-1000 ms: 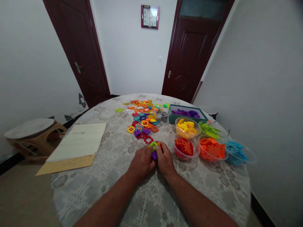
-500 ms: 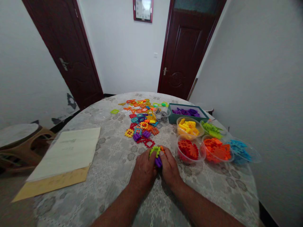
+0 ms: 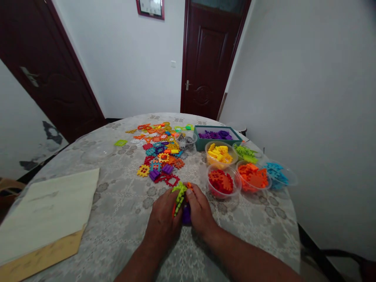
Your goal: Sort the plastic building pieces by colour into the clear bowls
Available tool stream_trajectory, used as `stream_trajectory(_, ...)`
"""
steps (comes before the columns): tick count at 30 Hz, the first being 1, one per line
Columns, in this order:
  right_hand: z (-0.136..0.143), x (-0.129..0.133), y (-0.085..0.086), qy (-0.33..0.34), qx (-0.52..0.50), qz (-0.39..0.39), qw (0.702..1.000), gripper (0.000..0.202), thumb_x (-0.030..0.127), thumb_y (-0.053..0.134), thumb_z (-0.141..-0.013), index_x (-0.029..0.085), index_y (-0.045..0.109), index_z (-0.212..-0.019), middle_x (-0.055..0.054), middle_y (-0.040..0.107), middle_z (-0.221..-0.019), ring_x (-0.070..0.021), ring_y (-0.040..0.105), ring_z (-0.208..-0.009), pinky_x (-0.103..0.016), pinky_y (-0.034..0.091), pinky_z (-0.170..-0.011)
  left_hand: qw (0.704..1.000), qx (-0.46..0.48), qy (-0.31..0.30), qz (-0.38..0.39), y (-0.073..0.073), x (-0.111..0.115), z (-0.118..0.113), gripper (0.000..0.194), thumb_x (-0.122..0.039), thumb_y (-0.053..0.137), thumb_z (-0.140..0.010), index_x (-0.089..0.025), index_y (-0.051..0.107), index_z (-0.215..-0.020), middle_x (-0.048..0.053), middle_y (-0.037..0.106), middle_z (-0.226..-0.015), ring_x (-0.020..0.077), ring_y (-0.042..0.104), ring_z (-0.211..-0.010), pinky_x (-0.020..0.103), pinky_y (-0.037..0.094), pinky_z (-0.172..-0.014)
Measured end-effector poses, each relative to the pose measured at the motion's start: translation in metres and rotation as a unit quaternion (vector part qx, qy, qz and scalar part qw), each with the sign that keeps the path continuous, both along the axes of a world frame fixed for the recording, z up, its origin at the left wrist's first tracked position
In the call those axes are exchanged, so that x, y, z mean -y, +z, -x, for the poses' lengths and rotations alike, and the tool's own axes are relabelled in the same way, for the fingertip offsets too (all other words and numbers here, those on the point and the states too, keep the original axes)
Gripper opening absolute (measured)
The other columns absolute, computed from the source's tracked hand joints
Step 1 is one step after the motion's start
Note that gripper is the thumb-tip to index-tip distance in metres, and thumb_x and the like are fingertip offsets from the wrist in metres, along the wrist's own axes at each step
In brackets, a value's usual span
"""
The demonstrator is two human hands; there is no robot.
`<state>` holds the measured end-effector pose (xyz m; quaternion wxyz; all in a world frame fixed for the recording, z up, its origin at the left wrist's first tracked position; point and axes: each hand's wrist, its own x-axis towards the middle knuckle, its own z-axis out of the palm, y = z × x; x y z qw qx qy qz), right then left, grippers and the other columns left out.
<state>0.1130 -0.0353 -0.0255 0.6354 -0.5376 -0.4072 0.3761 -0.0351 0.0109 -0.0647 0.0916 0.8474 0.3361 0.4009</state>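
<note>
Pinching light-green, orange and purple pieces [image 3: 180,192] between them, the left hand [image 3: 163,213] and right hand [image 3: 202,211] form a closed grip. Right of the grip on the counter [image 3: 117,203] stand a red-filled bowl [image 3: 223,195], nearest, then an orange-filled bowl [image 3: 256,190] and a blue-filled bowl [image 3: 290,179]; beyond are a yellow-filled bowl [image 3: 219,166] and a purple-filled box [image 3: 202,145].

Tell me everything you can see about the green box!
The green box is a dark green rectangle with straight sides, a thin pale rim and an open top. It sits upright on the far part of the table, holding a jumble of purple pieces. Card or plastic? I can't tell. The yellow pieces' bowl hides part of its front. Neither the left hand nor the right hand touches it.
</note>
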Motion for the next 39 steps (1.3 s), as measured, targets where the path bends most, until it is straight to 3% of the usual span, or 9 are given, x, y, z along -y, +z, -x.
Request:
stream_trajectory(9,-0.006,-0.012,-0.003,-0.006,-0.024,0.005,1.0,0.033,0.049,0.057,-0.101,0.024,0.074,-0.115,-0.004,0.078,-0.108,-0.0224,0.072,-0.103,-0.036,0.055,-0.097,0.987,0.082,0.013,0.14,0.027,-0.002,0.002,0.036,-0.035,0.06,-0.103,-0.024,0.067,-0.137,0.011,0.076,-0.131,0.0286,0.073,-0.119,0.044,0.054,-0.11)
stream_trajectory(15,-0.012,-0.02,-0.008,-0.011,-0.057,0.005,0.998,0.041,0.051,0.063,-0.096,0.022,0.072,-0.124,-0.007,0.081,-0.113,-0.0227,0.076,-0.095,-0.037,0.06,-0.088,0.953,0.192,0.121,0.2,0.047,-0.001,0.006,0.029,-0.037,0.065,-0.098,-0.024,0.072,-0.123,0.008,0.077,-0.117,0.0263,0.072,-0.106,0.039,0.055,-0.1)
stream_trajectory(20,-0.014,-0.024,-0.014,-0.006,-0.078,-0.004,0.997,0.041,0.05,0.065,-0.095,0.021,0.072,-0.123,-0.007,0.082,-0.108,-0.0225,0.078,-0.09,-0.037,0.062,-0.085,0.886,0.324,0.178,0.282,0.049,-0.007,0.007,0.028,-0.04,0.075,-0.087,-0.022,0.071,-0.108,0.001,0.073,-0.09,0.0204,0.067,-0.079,0.031,0.055,-0.074)
stream_trajectory(24,-0.016,-0.028,-0.019,0.003,-0.104,-0.003,0.995,0.04,0.049,0.063,-0.094,0.02,0.071,-0.12,-0.007,0.082,-0.107,-0.0214,0.078,-0.088,-0.035,0.062,-0.083,0.802,0.463,0.129,0.354,0.048,-0.013,0.002,0.043,-0.038,0.084,-0.075,-0.021,0.068,-0.111,-0.001,0.071,-0.087,0.0162,0.065,-0.068,0.027,0.054,-0.061)
stream_trajectory(28,-0.02,-0.032,-0.021,0.022,-0.164,-0.009,0.986,0.041,0.053,0.066,-0.09,0.02,0.072,-0.112,-0.006,0.082,-0.1,-0.0204,0.077,-0.081,-0.034,0.062,-0.078,0.688,0.594,0.062,0.413,0.058,-0.019,-0.01,0.051,-0.024,0.089,-0.065,-0.022,0.064,-0.11,0.002,0.075,-0.095,0.0192,0.072,-0.073,0.033,0.062,-0.065)
stream_trajectory(30,-0.021,-0.033,-0.02,0.033,-0.221,-0.014,0.975,0.044,0.057,0.067,-0.087,0.02,0.071,-0.111,-0.004,0.081,-0.095,-0.0209,0.076,-0.077,-0.035,0.062,-0.075,0.65,0.632,0.032,0.421,0.066,-0.021,-0.019,0.047,-0.017,0.087,-0.067,-0.021,0.064,-0.108,0.002,0.077,-0.095,0.0198,0.074,-0.076,0.035,0.065,-0.07)
stream_trajectory(34,-0.021,-0.032,-0.013,0.041,-0.285,-0.017,0.958,0.047,0.057,0.067,-0.083,0.02,0.069,-0.112,-0.003,0.078,-0.087,-0.022,0.074,-0.071,-0.036,0.061,-0.067,0.604,0.671,-0.03,0.429,0.077,-0.02,-0.035,0.035,-0.011,0.08,-0.075,-0.022,0.065,-0.105,0.0,0.078,-0.094,0.0186,0.076,-0.08,0.036,0.068,-0.077)
stream_trajectory(37,-0.021,-0.029,-0.008,0.035,-0.209,-0.018,0.977,0.041,0.054,0.062,-0.089,0.021,0.069,-0.112,-0.002,0.076,-0.085,-0.0211,0.072,-0.071,-0.035,0.059,-0.067,0.595,0.664,-0.045,0.451,0.075,-0.017,-0.038,0.035,-0.008,0.078,-0.078,-0.022,0.067,-0.108,0.001,0.079,-0.095,0.0197,0.077,-0.082,0.037,0.069,-0.078)
stream_trajectory(39,-0.02,-0.025,-0.004,0.02,-0.111,-0.039,0.993,0.035,0.05,0.057,-0.096,0.022,0.071,-0.113,-0.002,0.077,-0.091,-0.0211,0.072,-0.081,-0.034,0.059,-0.077,0.595,0.652,-0.051,0.466,0.071,-0.017,-0.035,0.037,-0.006,0.077,-0.078,-0.022,0.069,-0.111,0.002,0.08,-0.095,0.0213,0.079,-0.083,0.037,0.07,-0.078)
